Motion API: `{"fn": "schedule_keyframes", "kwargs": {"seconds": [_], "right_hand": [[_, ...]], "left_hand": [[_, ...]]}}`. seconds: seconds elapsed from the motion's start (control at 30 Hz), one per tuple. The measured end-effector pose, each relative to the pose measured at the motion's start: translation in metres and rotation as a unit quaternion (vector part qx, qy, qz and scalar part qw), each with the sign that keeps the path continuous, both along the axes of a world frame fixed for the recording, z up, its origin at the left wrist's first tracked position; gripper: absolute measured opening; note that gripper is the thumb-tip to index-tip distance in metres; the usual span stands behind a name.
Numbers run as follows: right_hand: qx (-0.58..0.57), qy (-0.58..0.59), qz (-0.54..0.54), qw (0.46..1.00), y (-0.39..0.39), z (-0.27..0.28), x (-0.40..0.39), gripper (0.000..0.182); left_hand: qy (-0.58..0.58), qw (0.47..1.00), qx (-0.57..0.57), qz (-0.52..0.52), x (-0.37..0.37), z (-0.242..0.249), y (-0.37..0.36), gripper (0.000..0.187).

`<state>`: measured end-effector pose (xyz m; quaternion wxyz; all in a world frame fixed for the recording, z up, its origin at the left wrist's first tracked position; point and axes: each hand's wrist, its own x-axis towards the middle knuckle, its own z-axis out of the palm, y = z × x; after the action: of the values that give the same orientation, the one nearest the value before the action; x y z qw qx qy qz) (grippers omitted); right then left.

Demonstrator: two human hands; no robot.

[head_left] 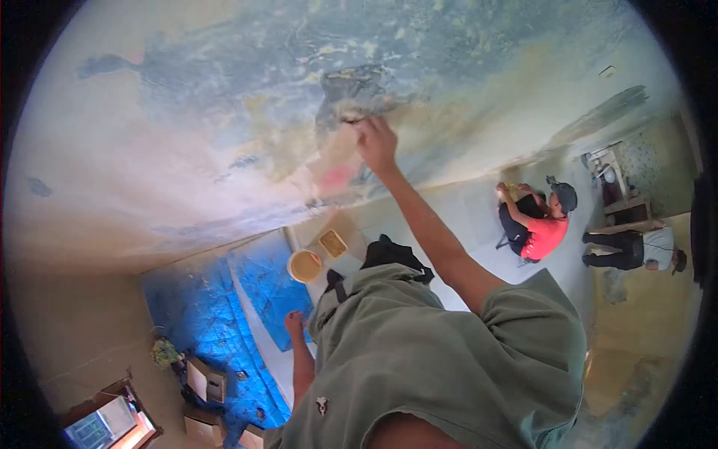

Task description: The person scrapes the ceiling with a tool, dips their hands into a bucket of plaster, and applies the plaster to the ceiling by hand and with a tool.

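Note:
My right hand (pixel 377 142) is raised against a patchy, stained wall (pixel 464 82), its fingers closed in a pinch. Whatever it grips, if anything, is too small and blurred to make out. Just beyond the fingertips is a dark grey rough patch (pixel 353 86) with flaking edges. A reddish stain (pixel 335 177) marks the wall below the hand. My left hand (pixel 295 322) hangs low by my side, fingers curled and nothing visible in them, with a blue tarp (pixel 273 299) behind it.
A round bucket (pixel 304 266) and a rectangular tub (pixel 333 243) stand on the floor near the wall's foot. Cardboard boxes (pixel 206 380) lie by the tarp. A person in a red shirt (pixel 544 236) sits to the right; another in a light shirt (pixel 658 249) stands farther off.

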<state>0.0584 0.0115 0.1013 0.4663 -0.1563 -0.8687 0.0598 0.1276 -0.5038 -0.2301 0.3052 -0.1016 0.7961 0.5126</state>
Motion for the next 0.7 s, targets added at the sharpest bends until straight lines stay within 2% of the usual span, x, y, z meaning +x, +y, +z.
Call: {"fn": "schedule_keyframes", "kwargs": {"seconds": [0.07,0.17,0.3,0.37,0.47,0.5,0.53,0.6,0.63,0.7], "right_hand": [[-0.021,0.038,-0.097,0.994,0.004,0.040,0.001,0.022],[-0.004,0.045,-0.135,0.990,0.026,0.064,0.003,0.024],[0.039,-0.012,-0.138,0.990,0.042,0.003,0.008,0.024],[-0.018,-0.107,-0.045,0.993,0.041,-0.021,0.017,0.023],[-0.048,-0.035,-0.067,0.996,0.045,-0.017,0.033,0.024],[-0.036,-0.033,-0.121,0.991,0.051,-0.010,0.034,0.025],[-0.039,-0.035,-0.116,0.992,0.055,0.005,0.034,0.025],[0.026,0.068,-0.117,0.990,0.064,0.045,0.035,0.024],[0.015,0.057,-0.123,0.991,0.069,0.054,0.034,0.024],[0.018,0.067,-0.092,0.993,0.079,0.028,0.028,0.024]], "left_hand": [[-0.004,1.000,0.006,0.007,-0.007,0.009,-0.002,0.026],[0.013,0.999,-0.025,-0.044,-0.007,-0.001,-0.008,0.027],[-0.035,0.998,-0.013,0.043,-0.002,0.014,-0.004,0.029],[-0.070,0.994,0.007,0.080,-0.005,0.028,0.005,0.031],[-0.067,0.997,0.004,0.046,-0.010,0.025,0.011,0.032],[-0.065,0.997,0.002,0.051,-0.014,0.026,0.015,0.032],[-0.066,0.996,-0.010,0.054,-0.018,0.027,0.019,0.031],[-0.069,0.995,-0.027,0.061,-0.025,0.035,0.030,0.031],[-0.049,0.996,-0.017,0.071,-0.028,0.043,0.038,0.030],[-0.011,0.995,0.017,0.096,-0.036,0.054,0.060,0.029]]}}
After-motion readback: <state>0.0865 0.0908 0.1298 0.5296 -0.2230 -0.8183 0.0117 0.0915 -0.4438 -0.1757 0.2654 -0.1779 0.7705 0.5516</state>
